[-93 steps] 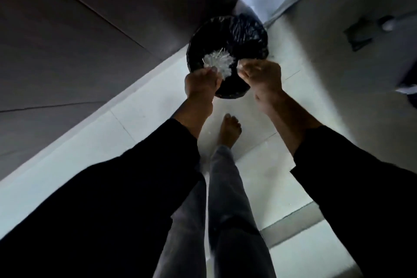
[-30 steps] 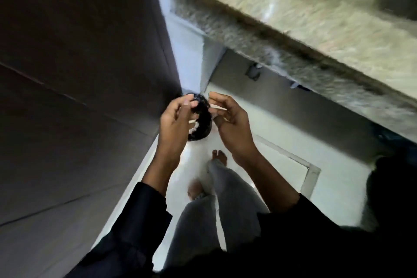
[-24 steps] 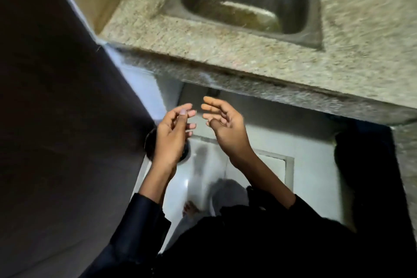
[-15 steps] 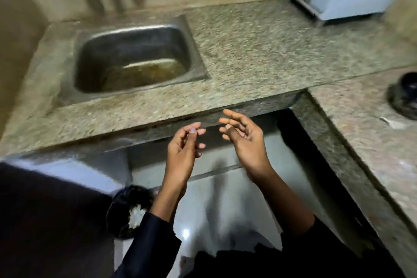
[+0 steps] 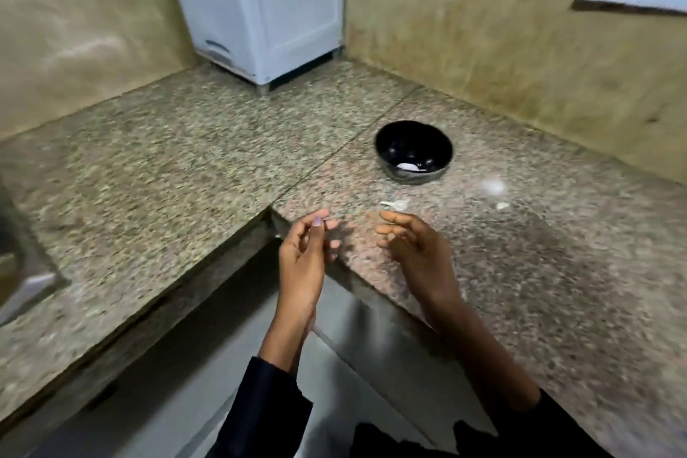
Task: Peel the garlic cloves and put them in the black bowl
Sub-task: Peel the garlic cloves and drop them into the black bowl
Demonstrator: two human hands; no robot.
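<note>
While both hands hover empty over the counter's [image 5: 483,290] edge, the left hand [image 5: 303,264] and right hand [image 5: 420,257] keep fingers loosely spread. Beyond the right hand's fingertips sits the black bowl [image 5: 413,152], with pale peel scraps [image 5: 396,203] between.

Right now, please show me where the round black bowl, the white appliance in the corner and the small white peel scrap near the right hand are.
round black bowl [image 5: 386,156], head view, left inner wall.
white appliance [image 5: 293,11], head view, front panel.
small white peel scrap [image 5: 397,203], head view, its middle.
</note>
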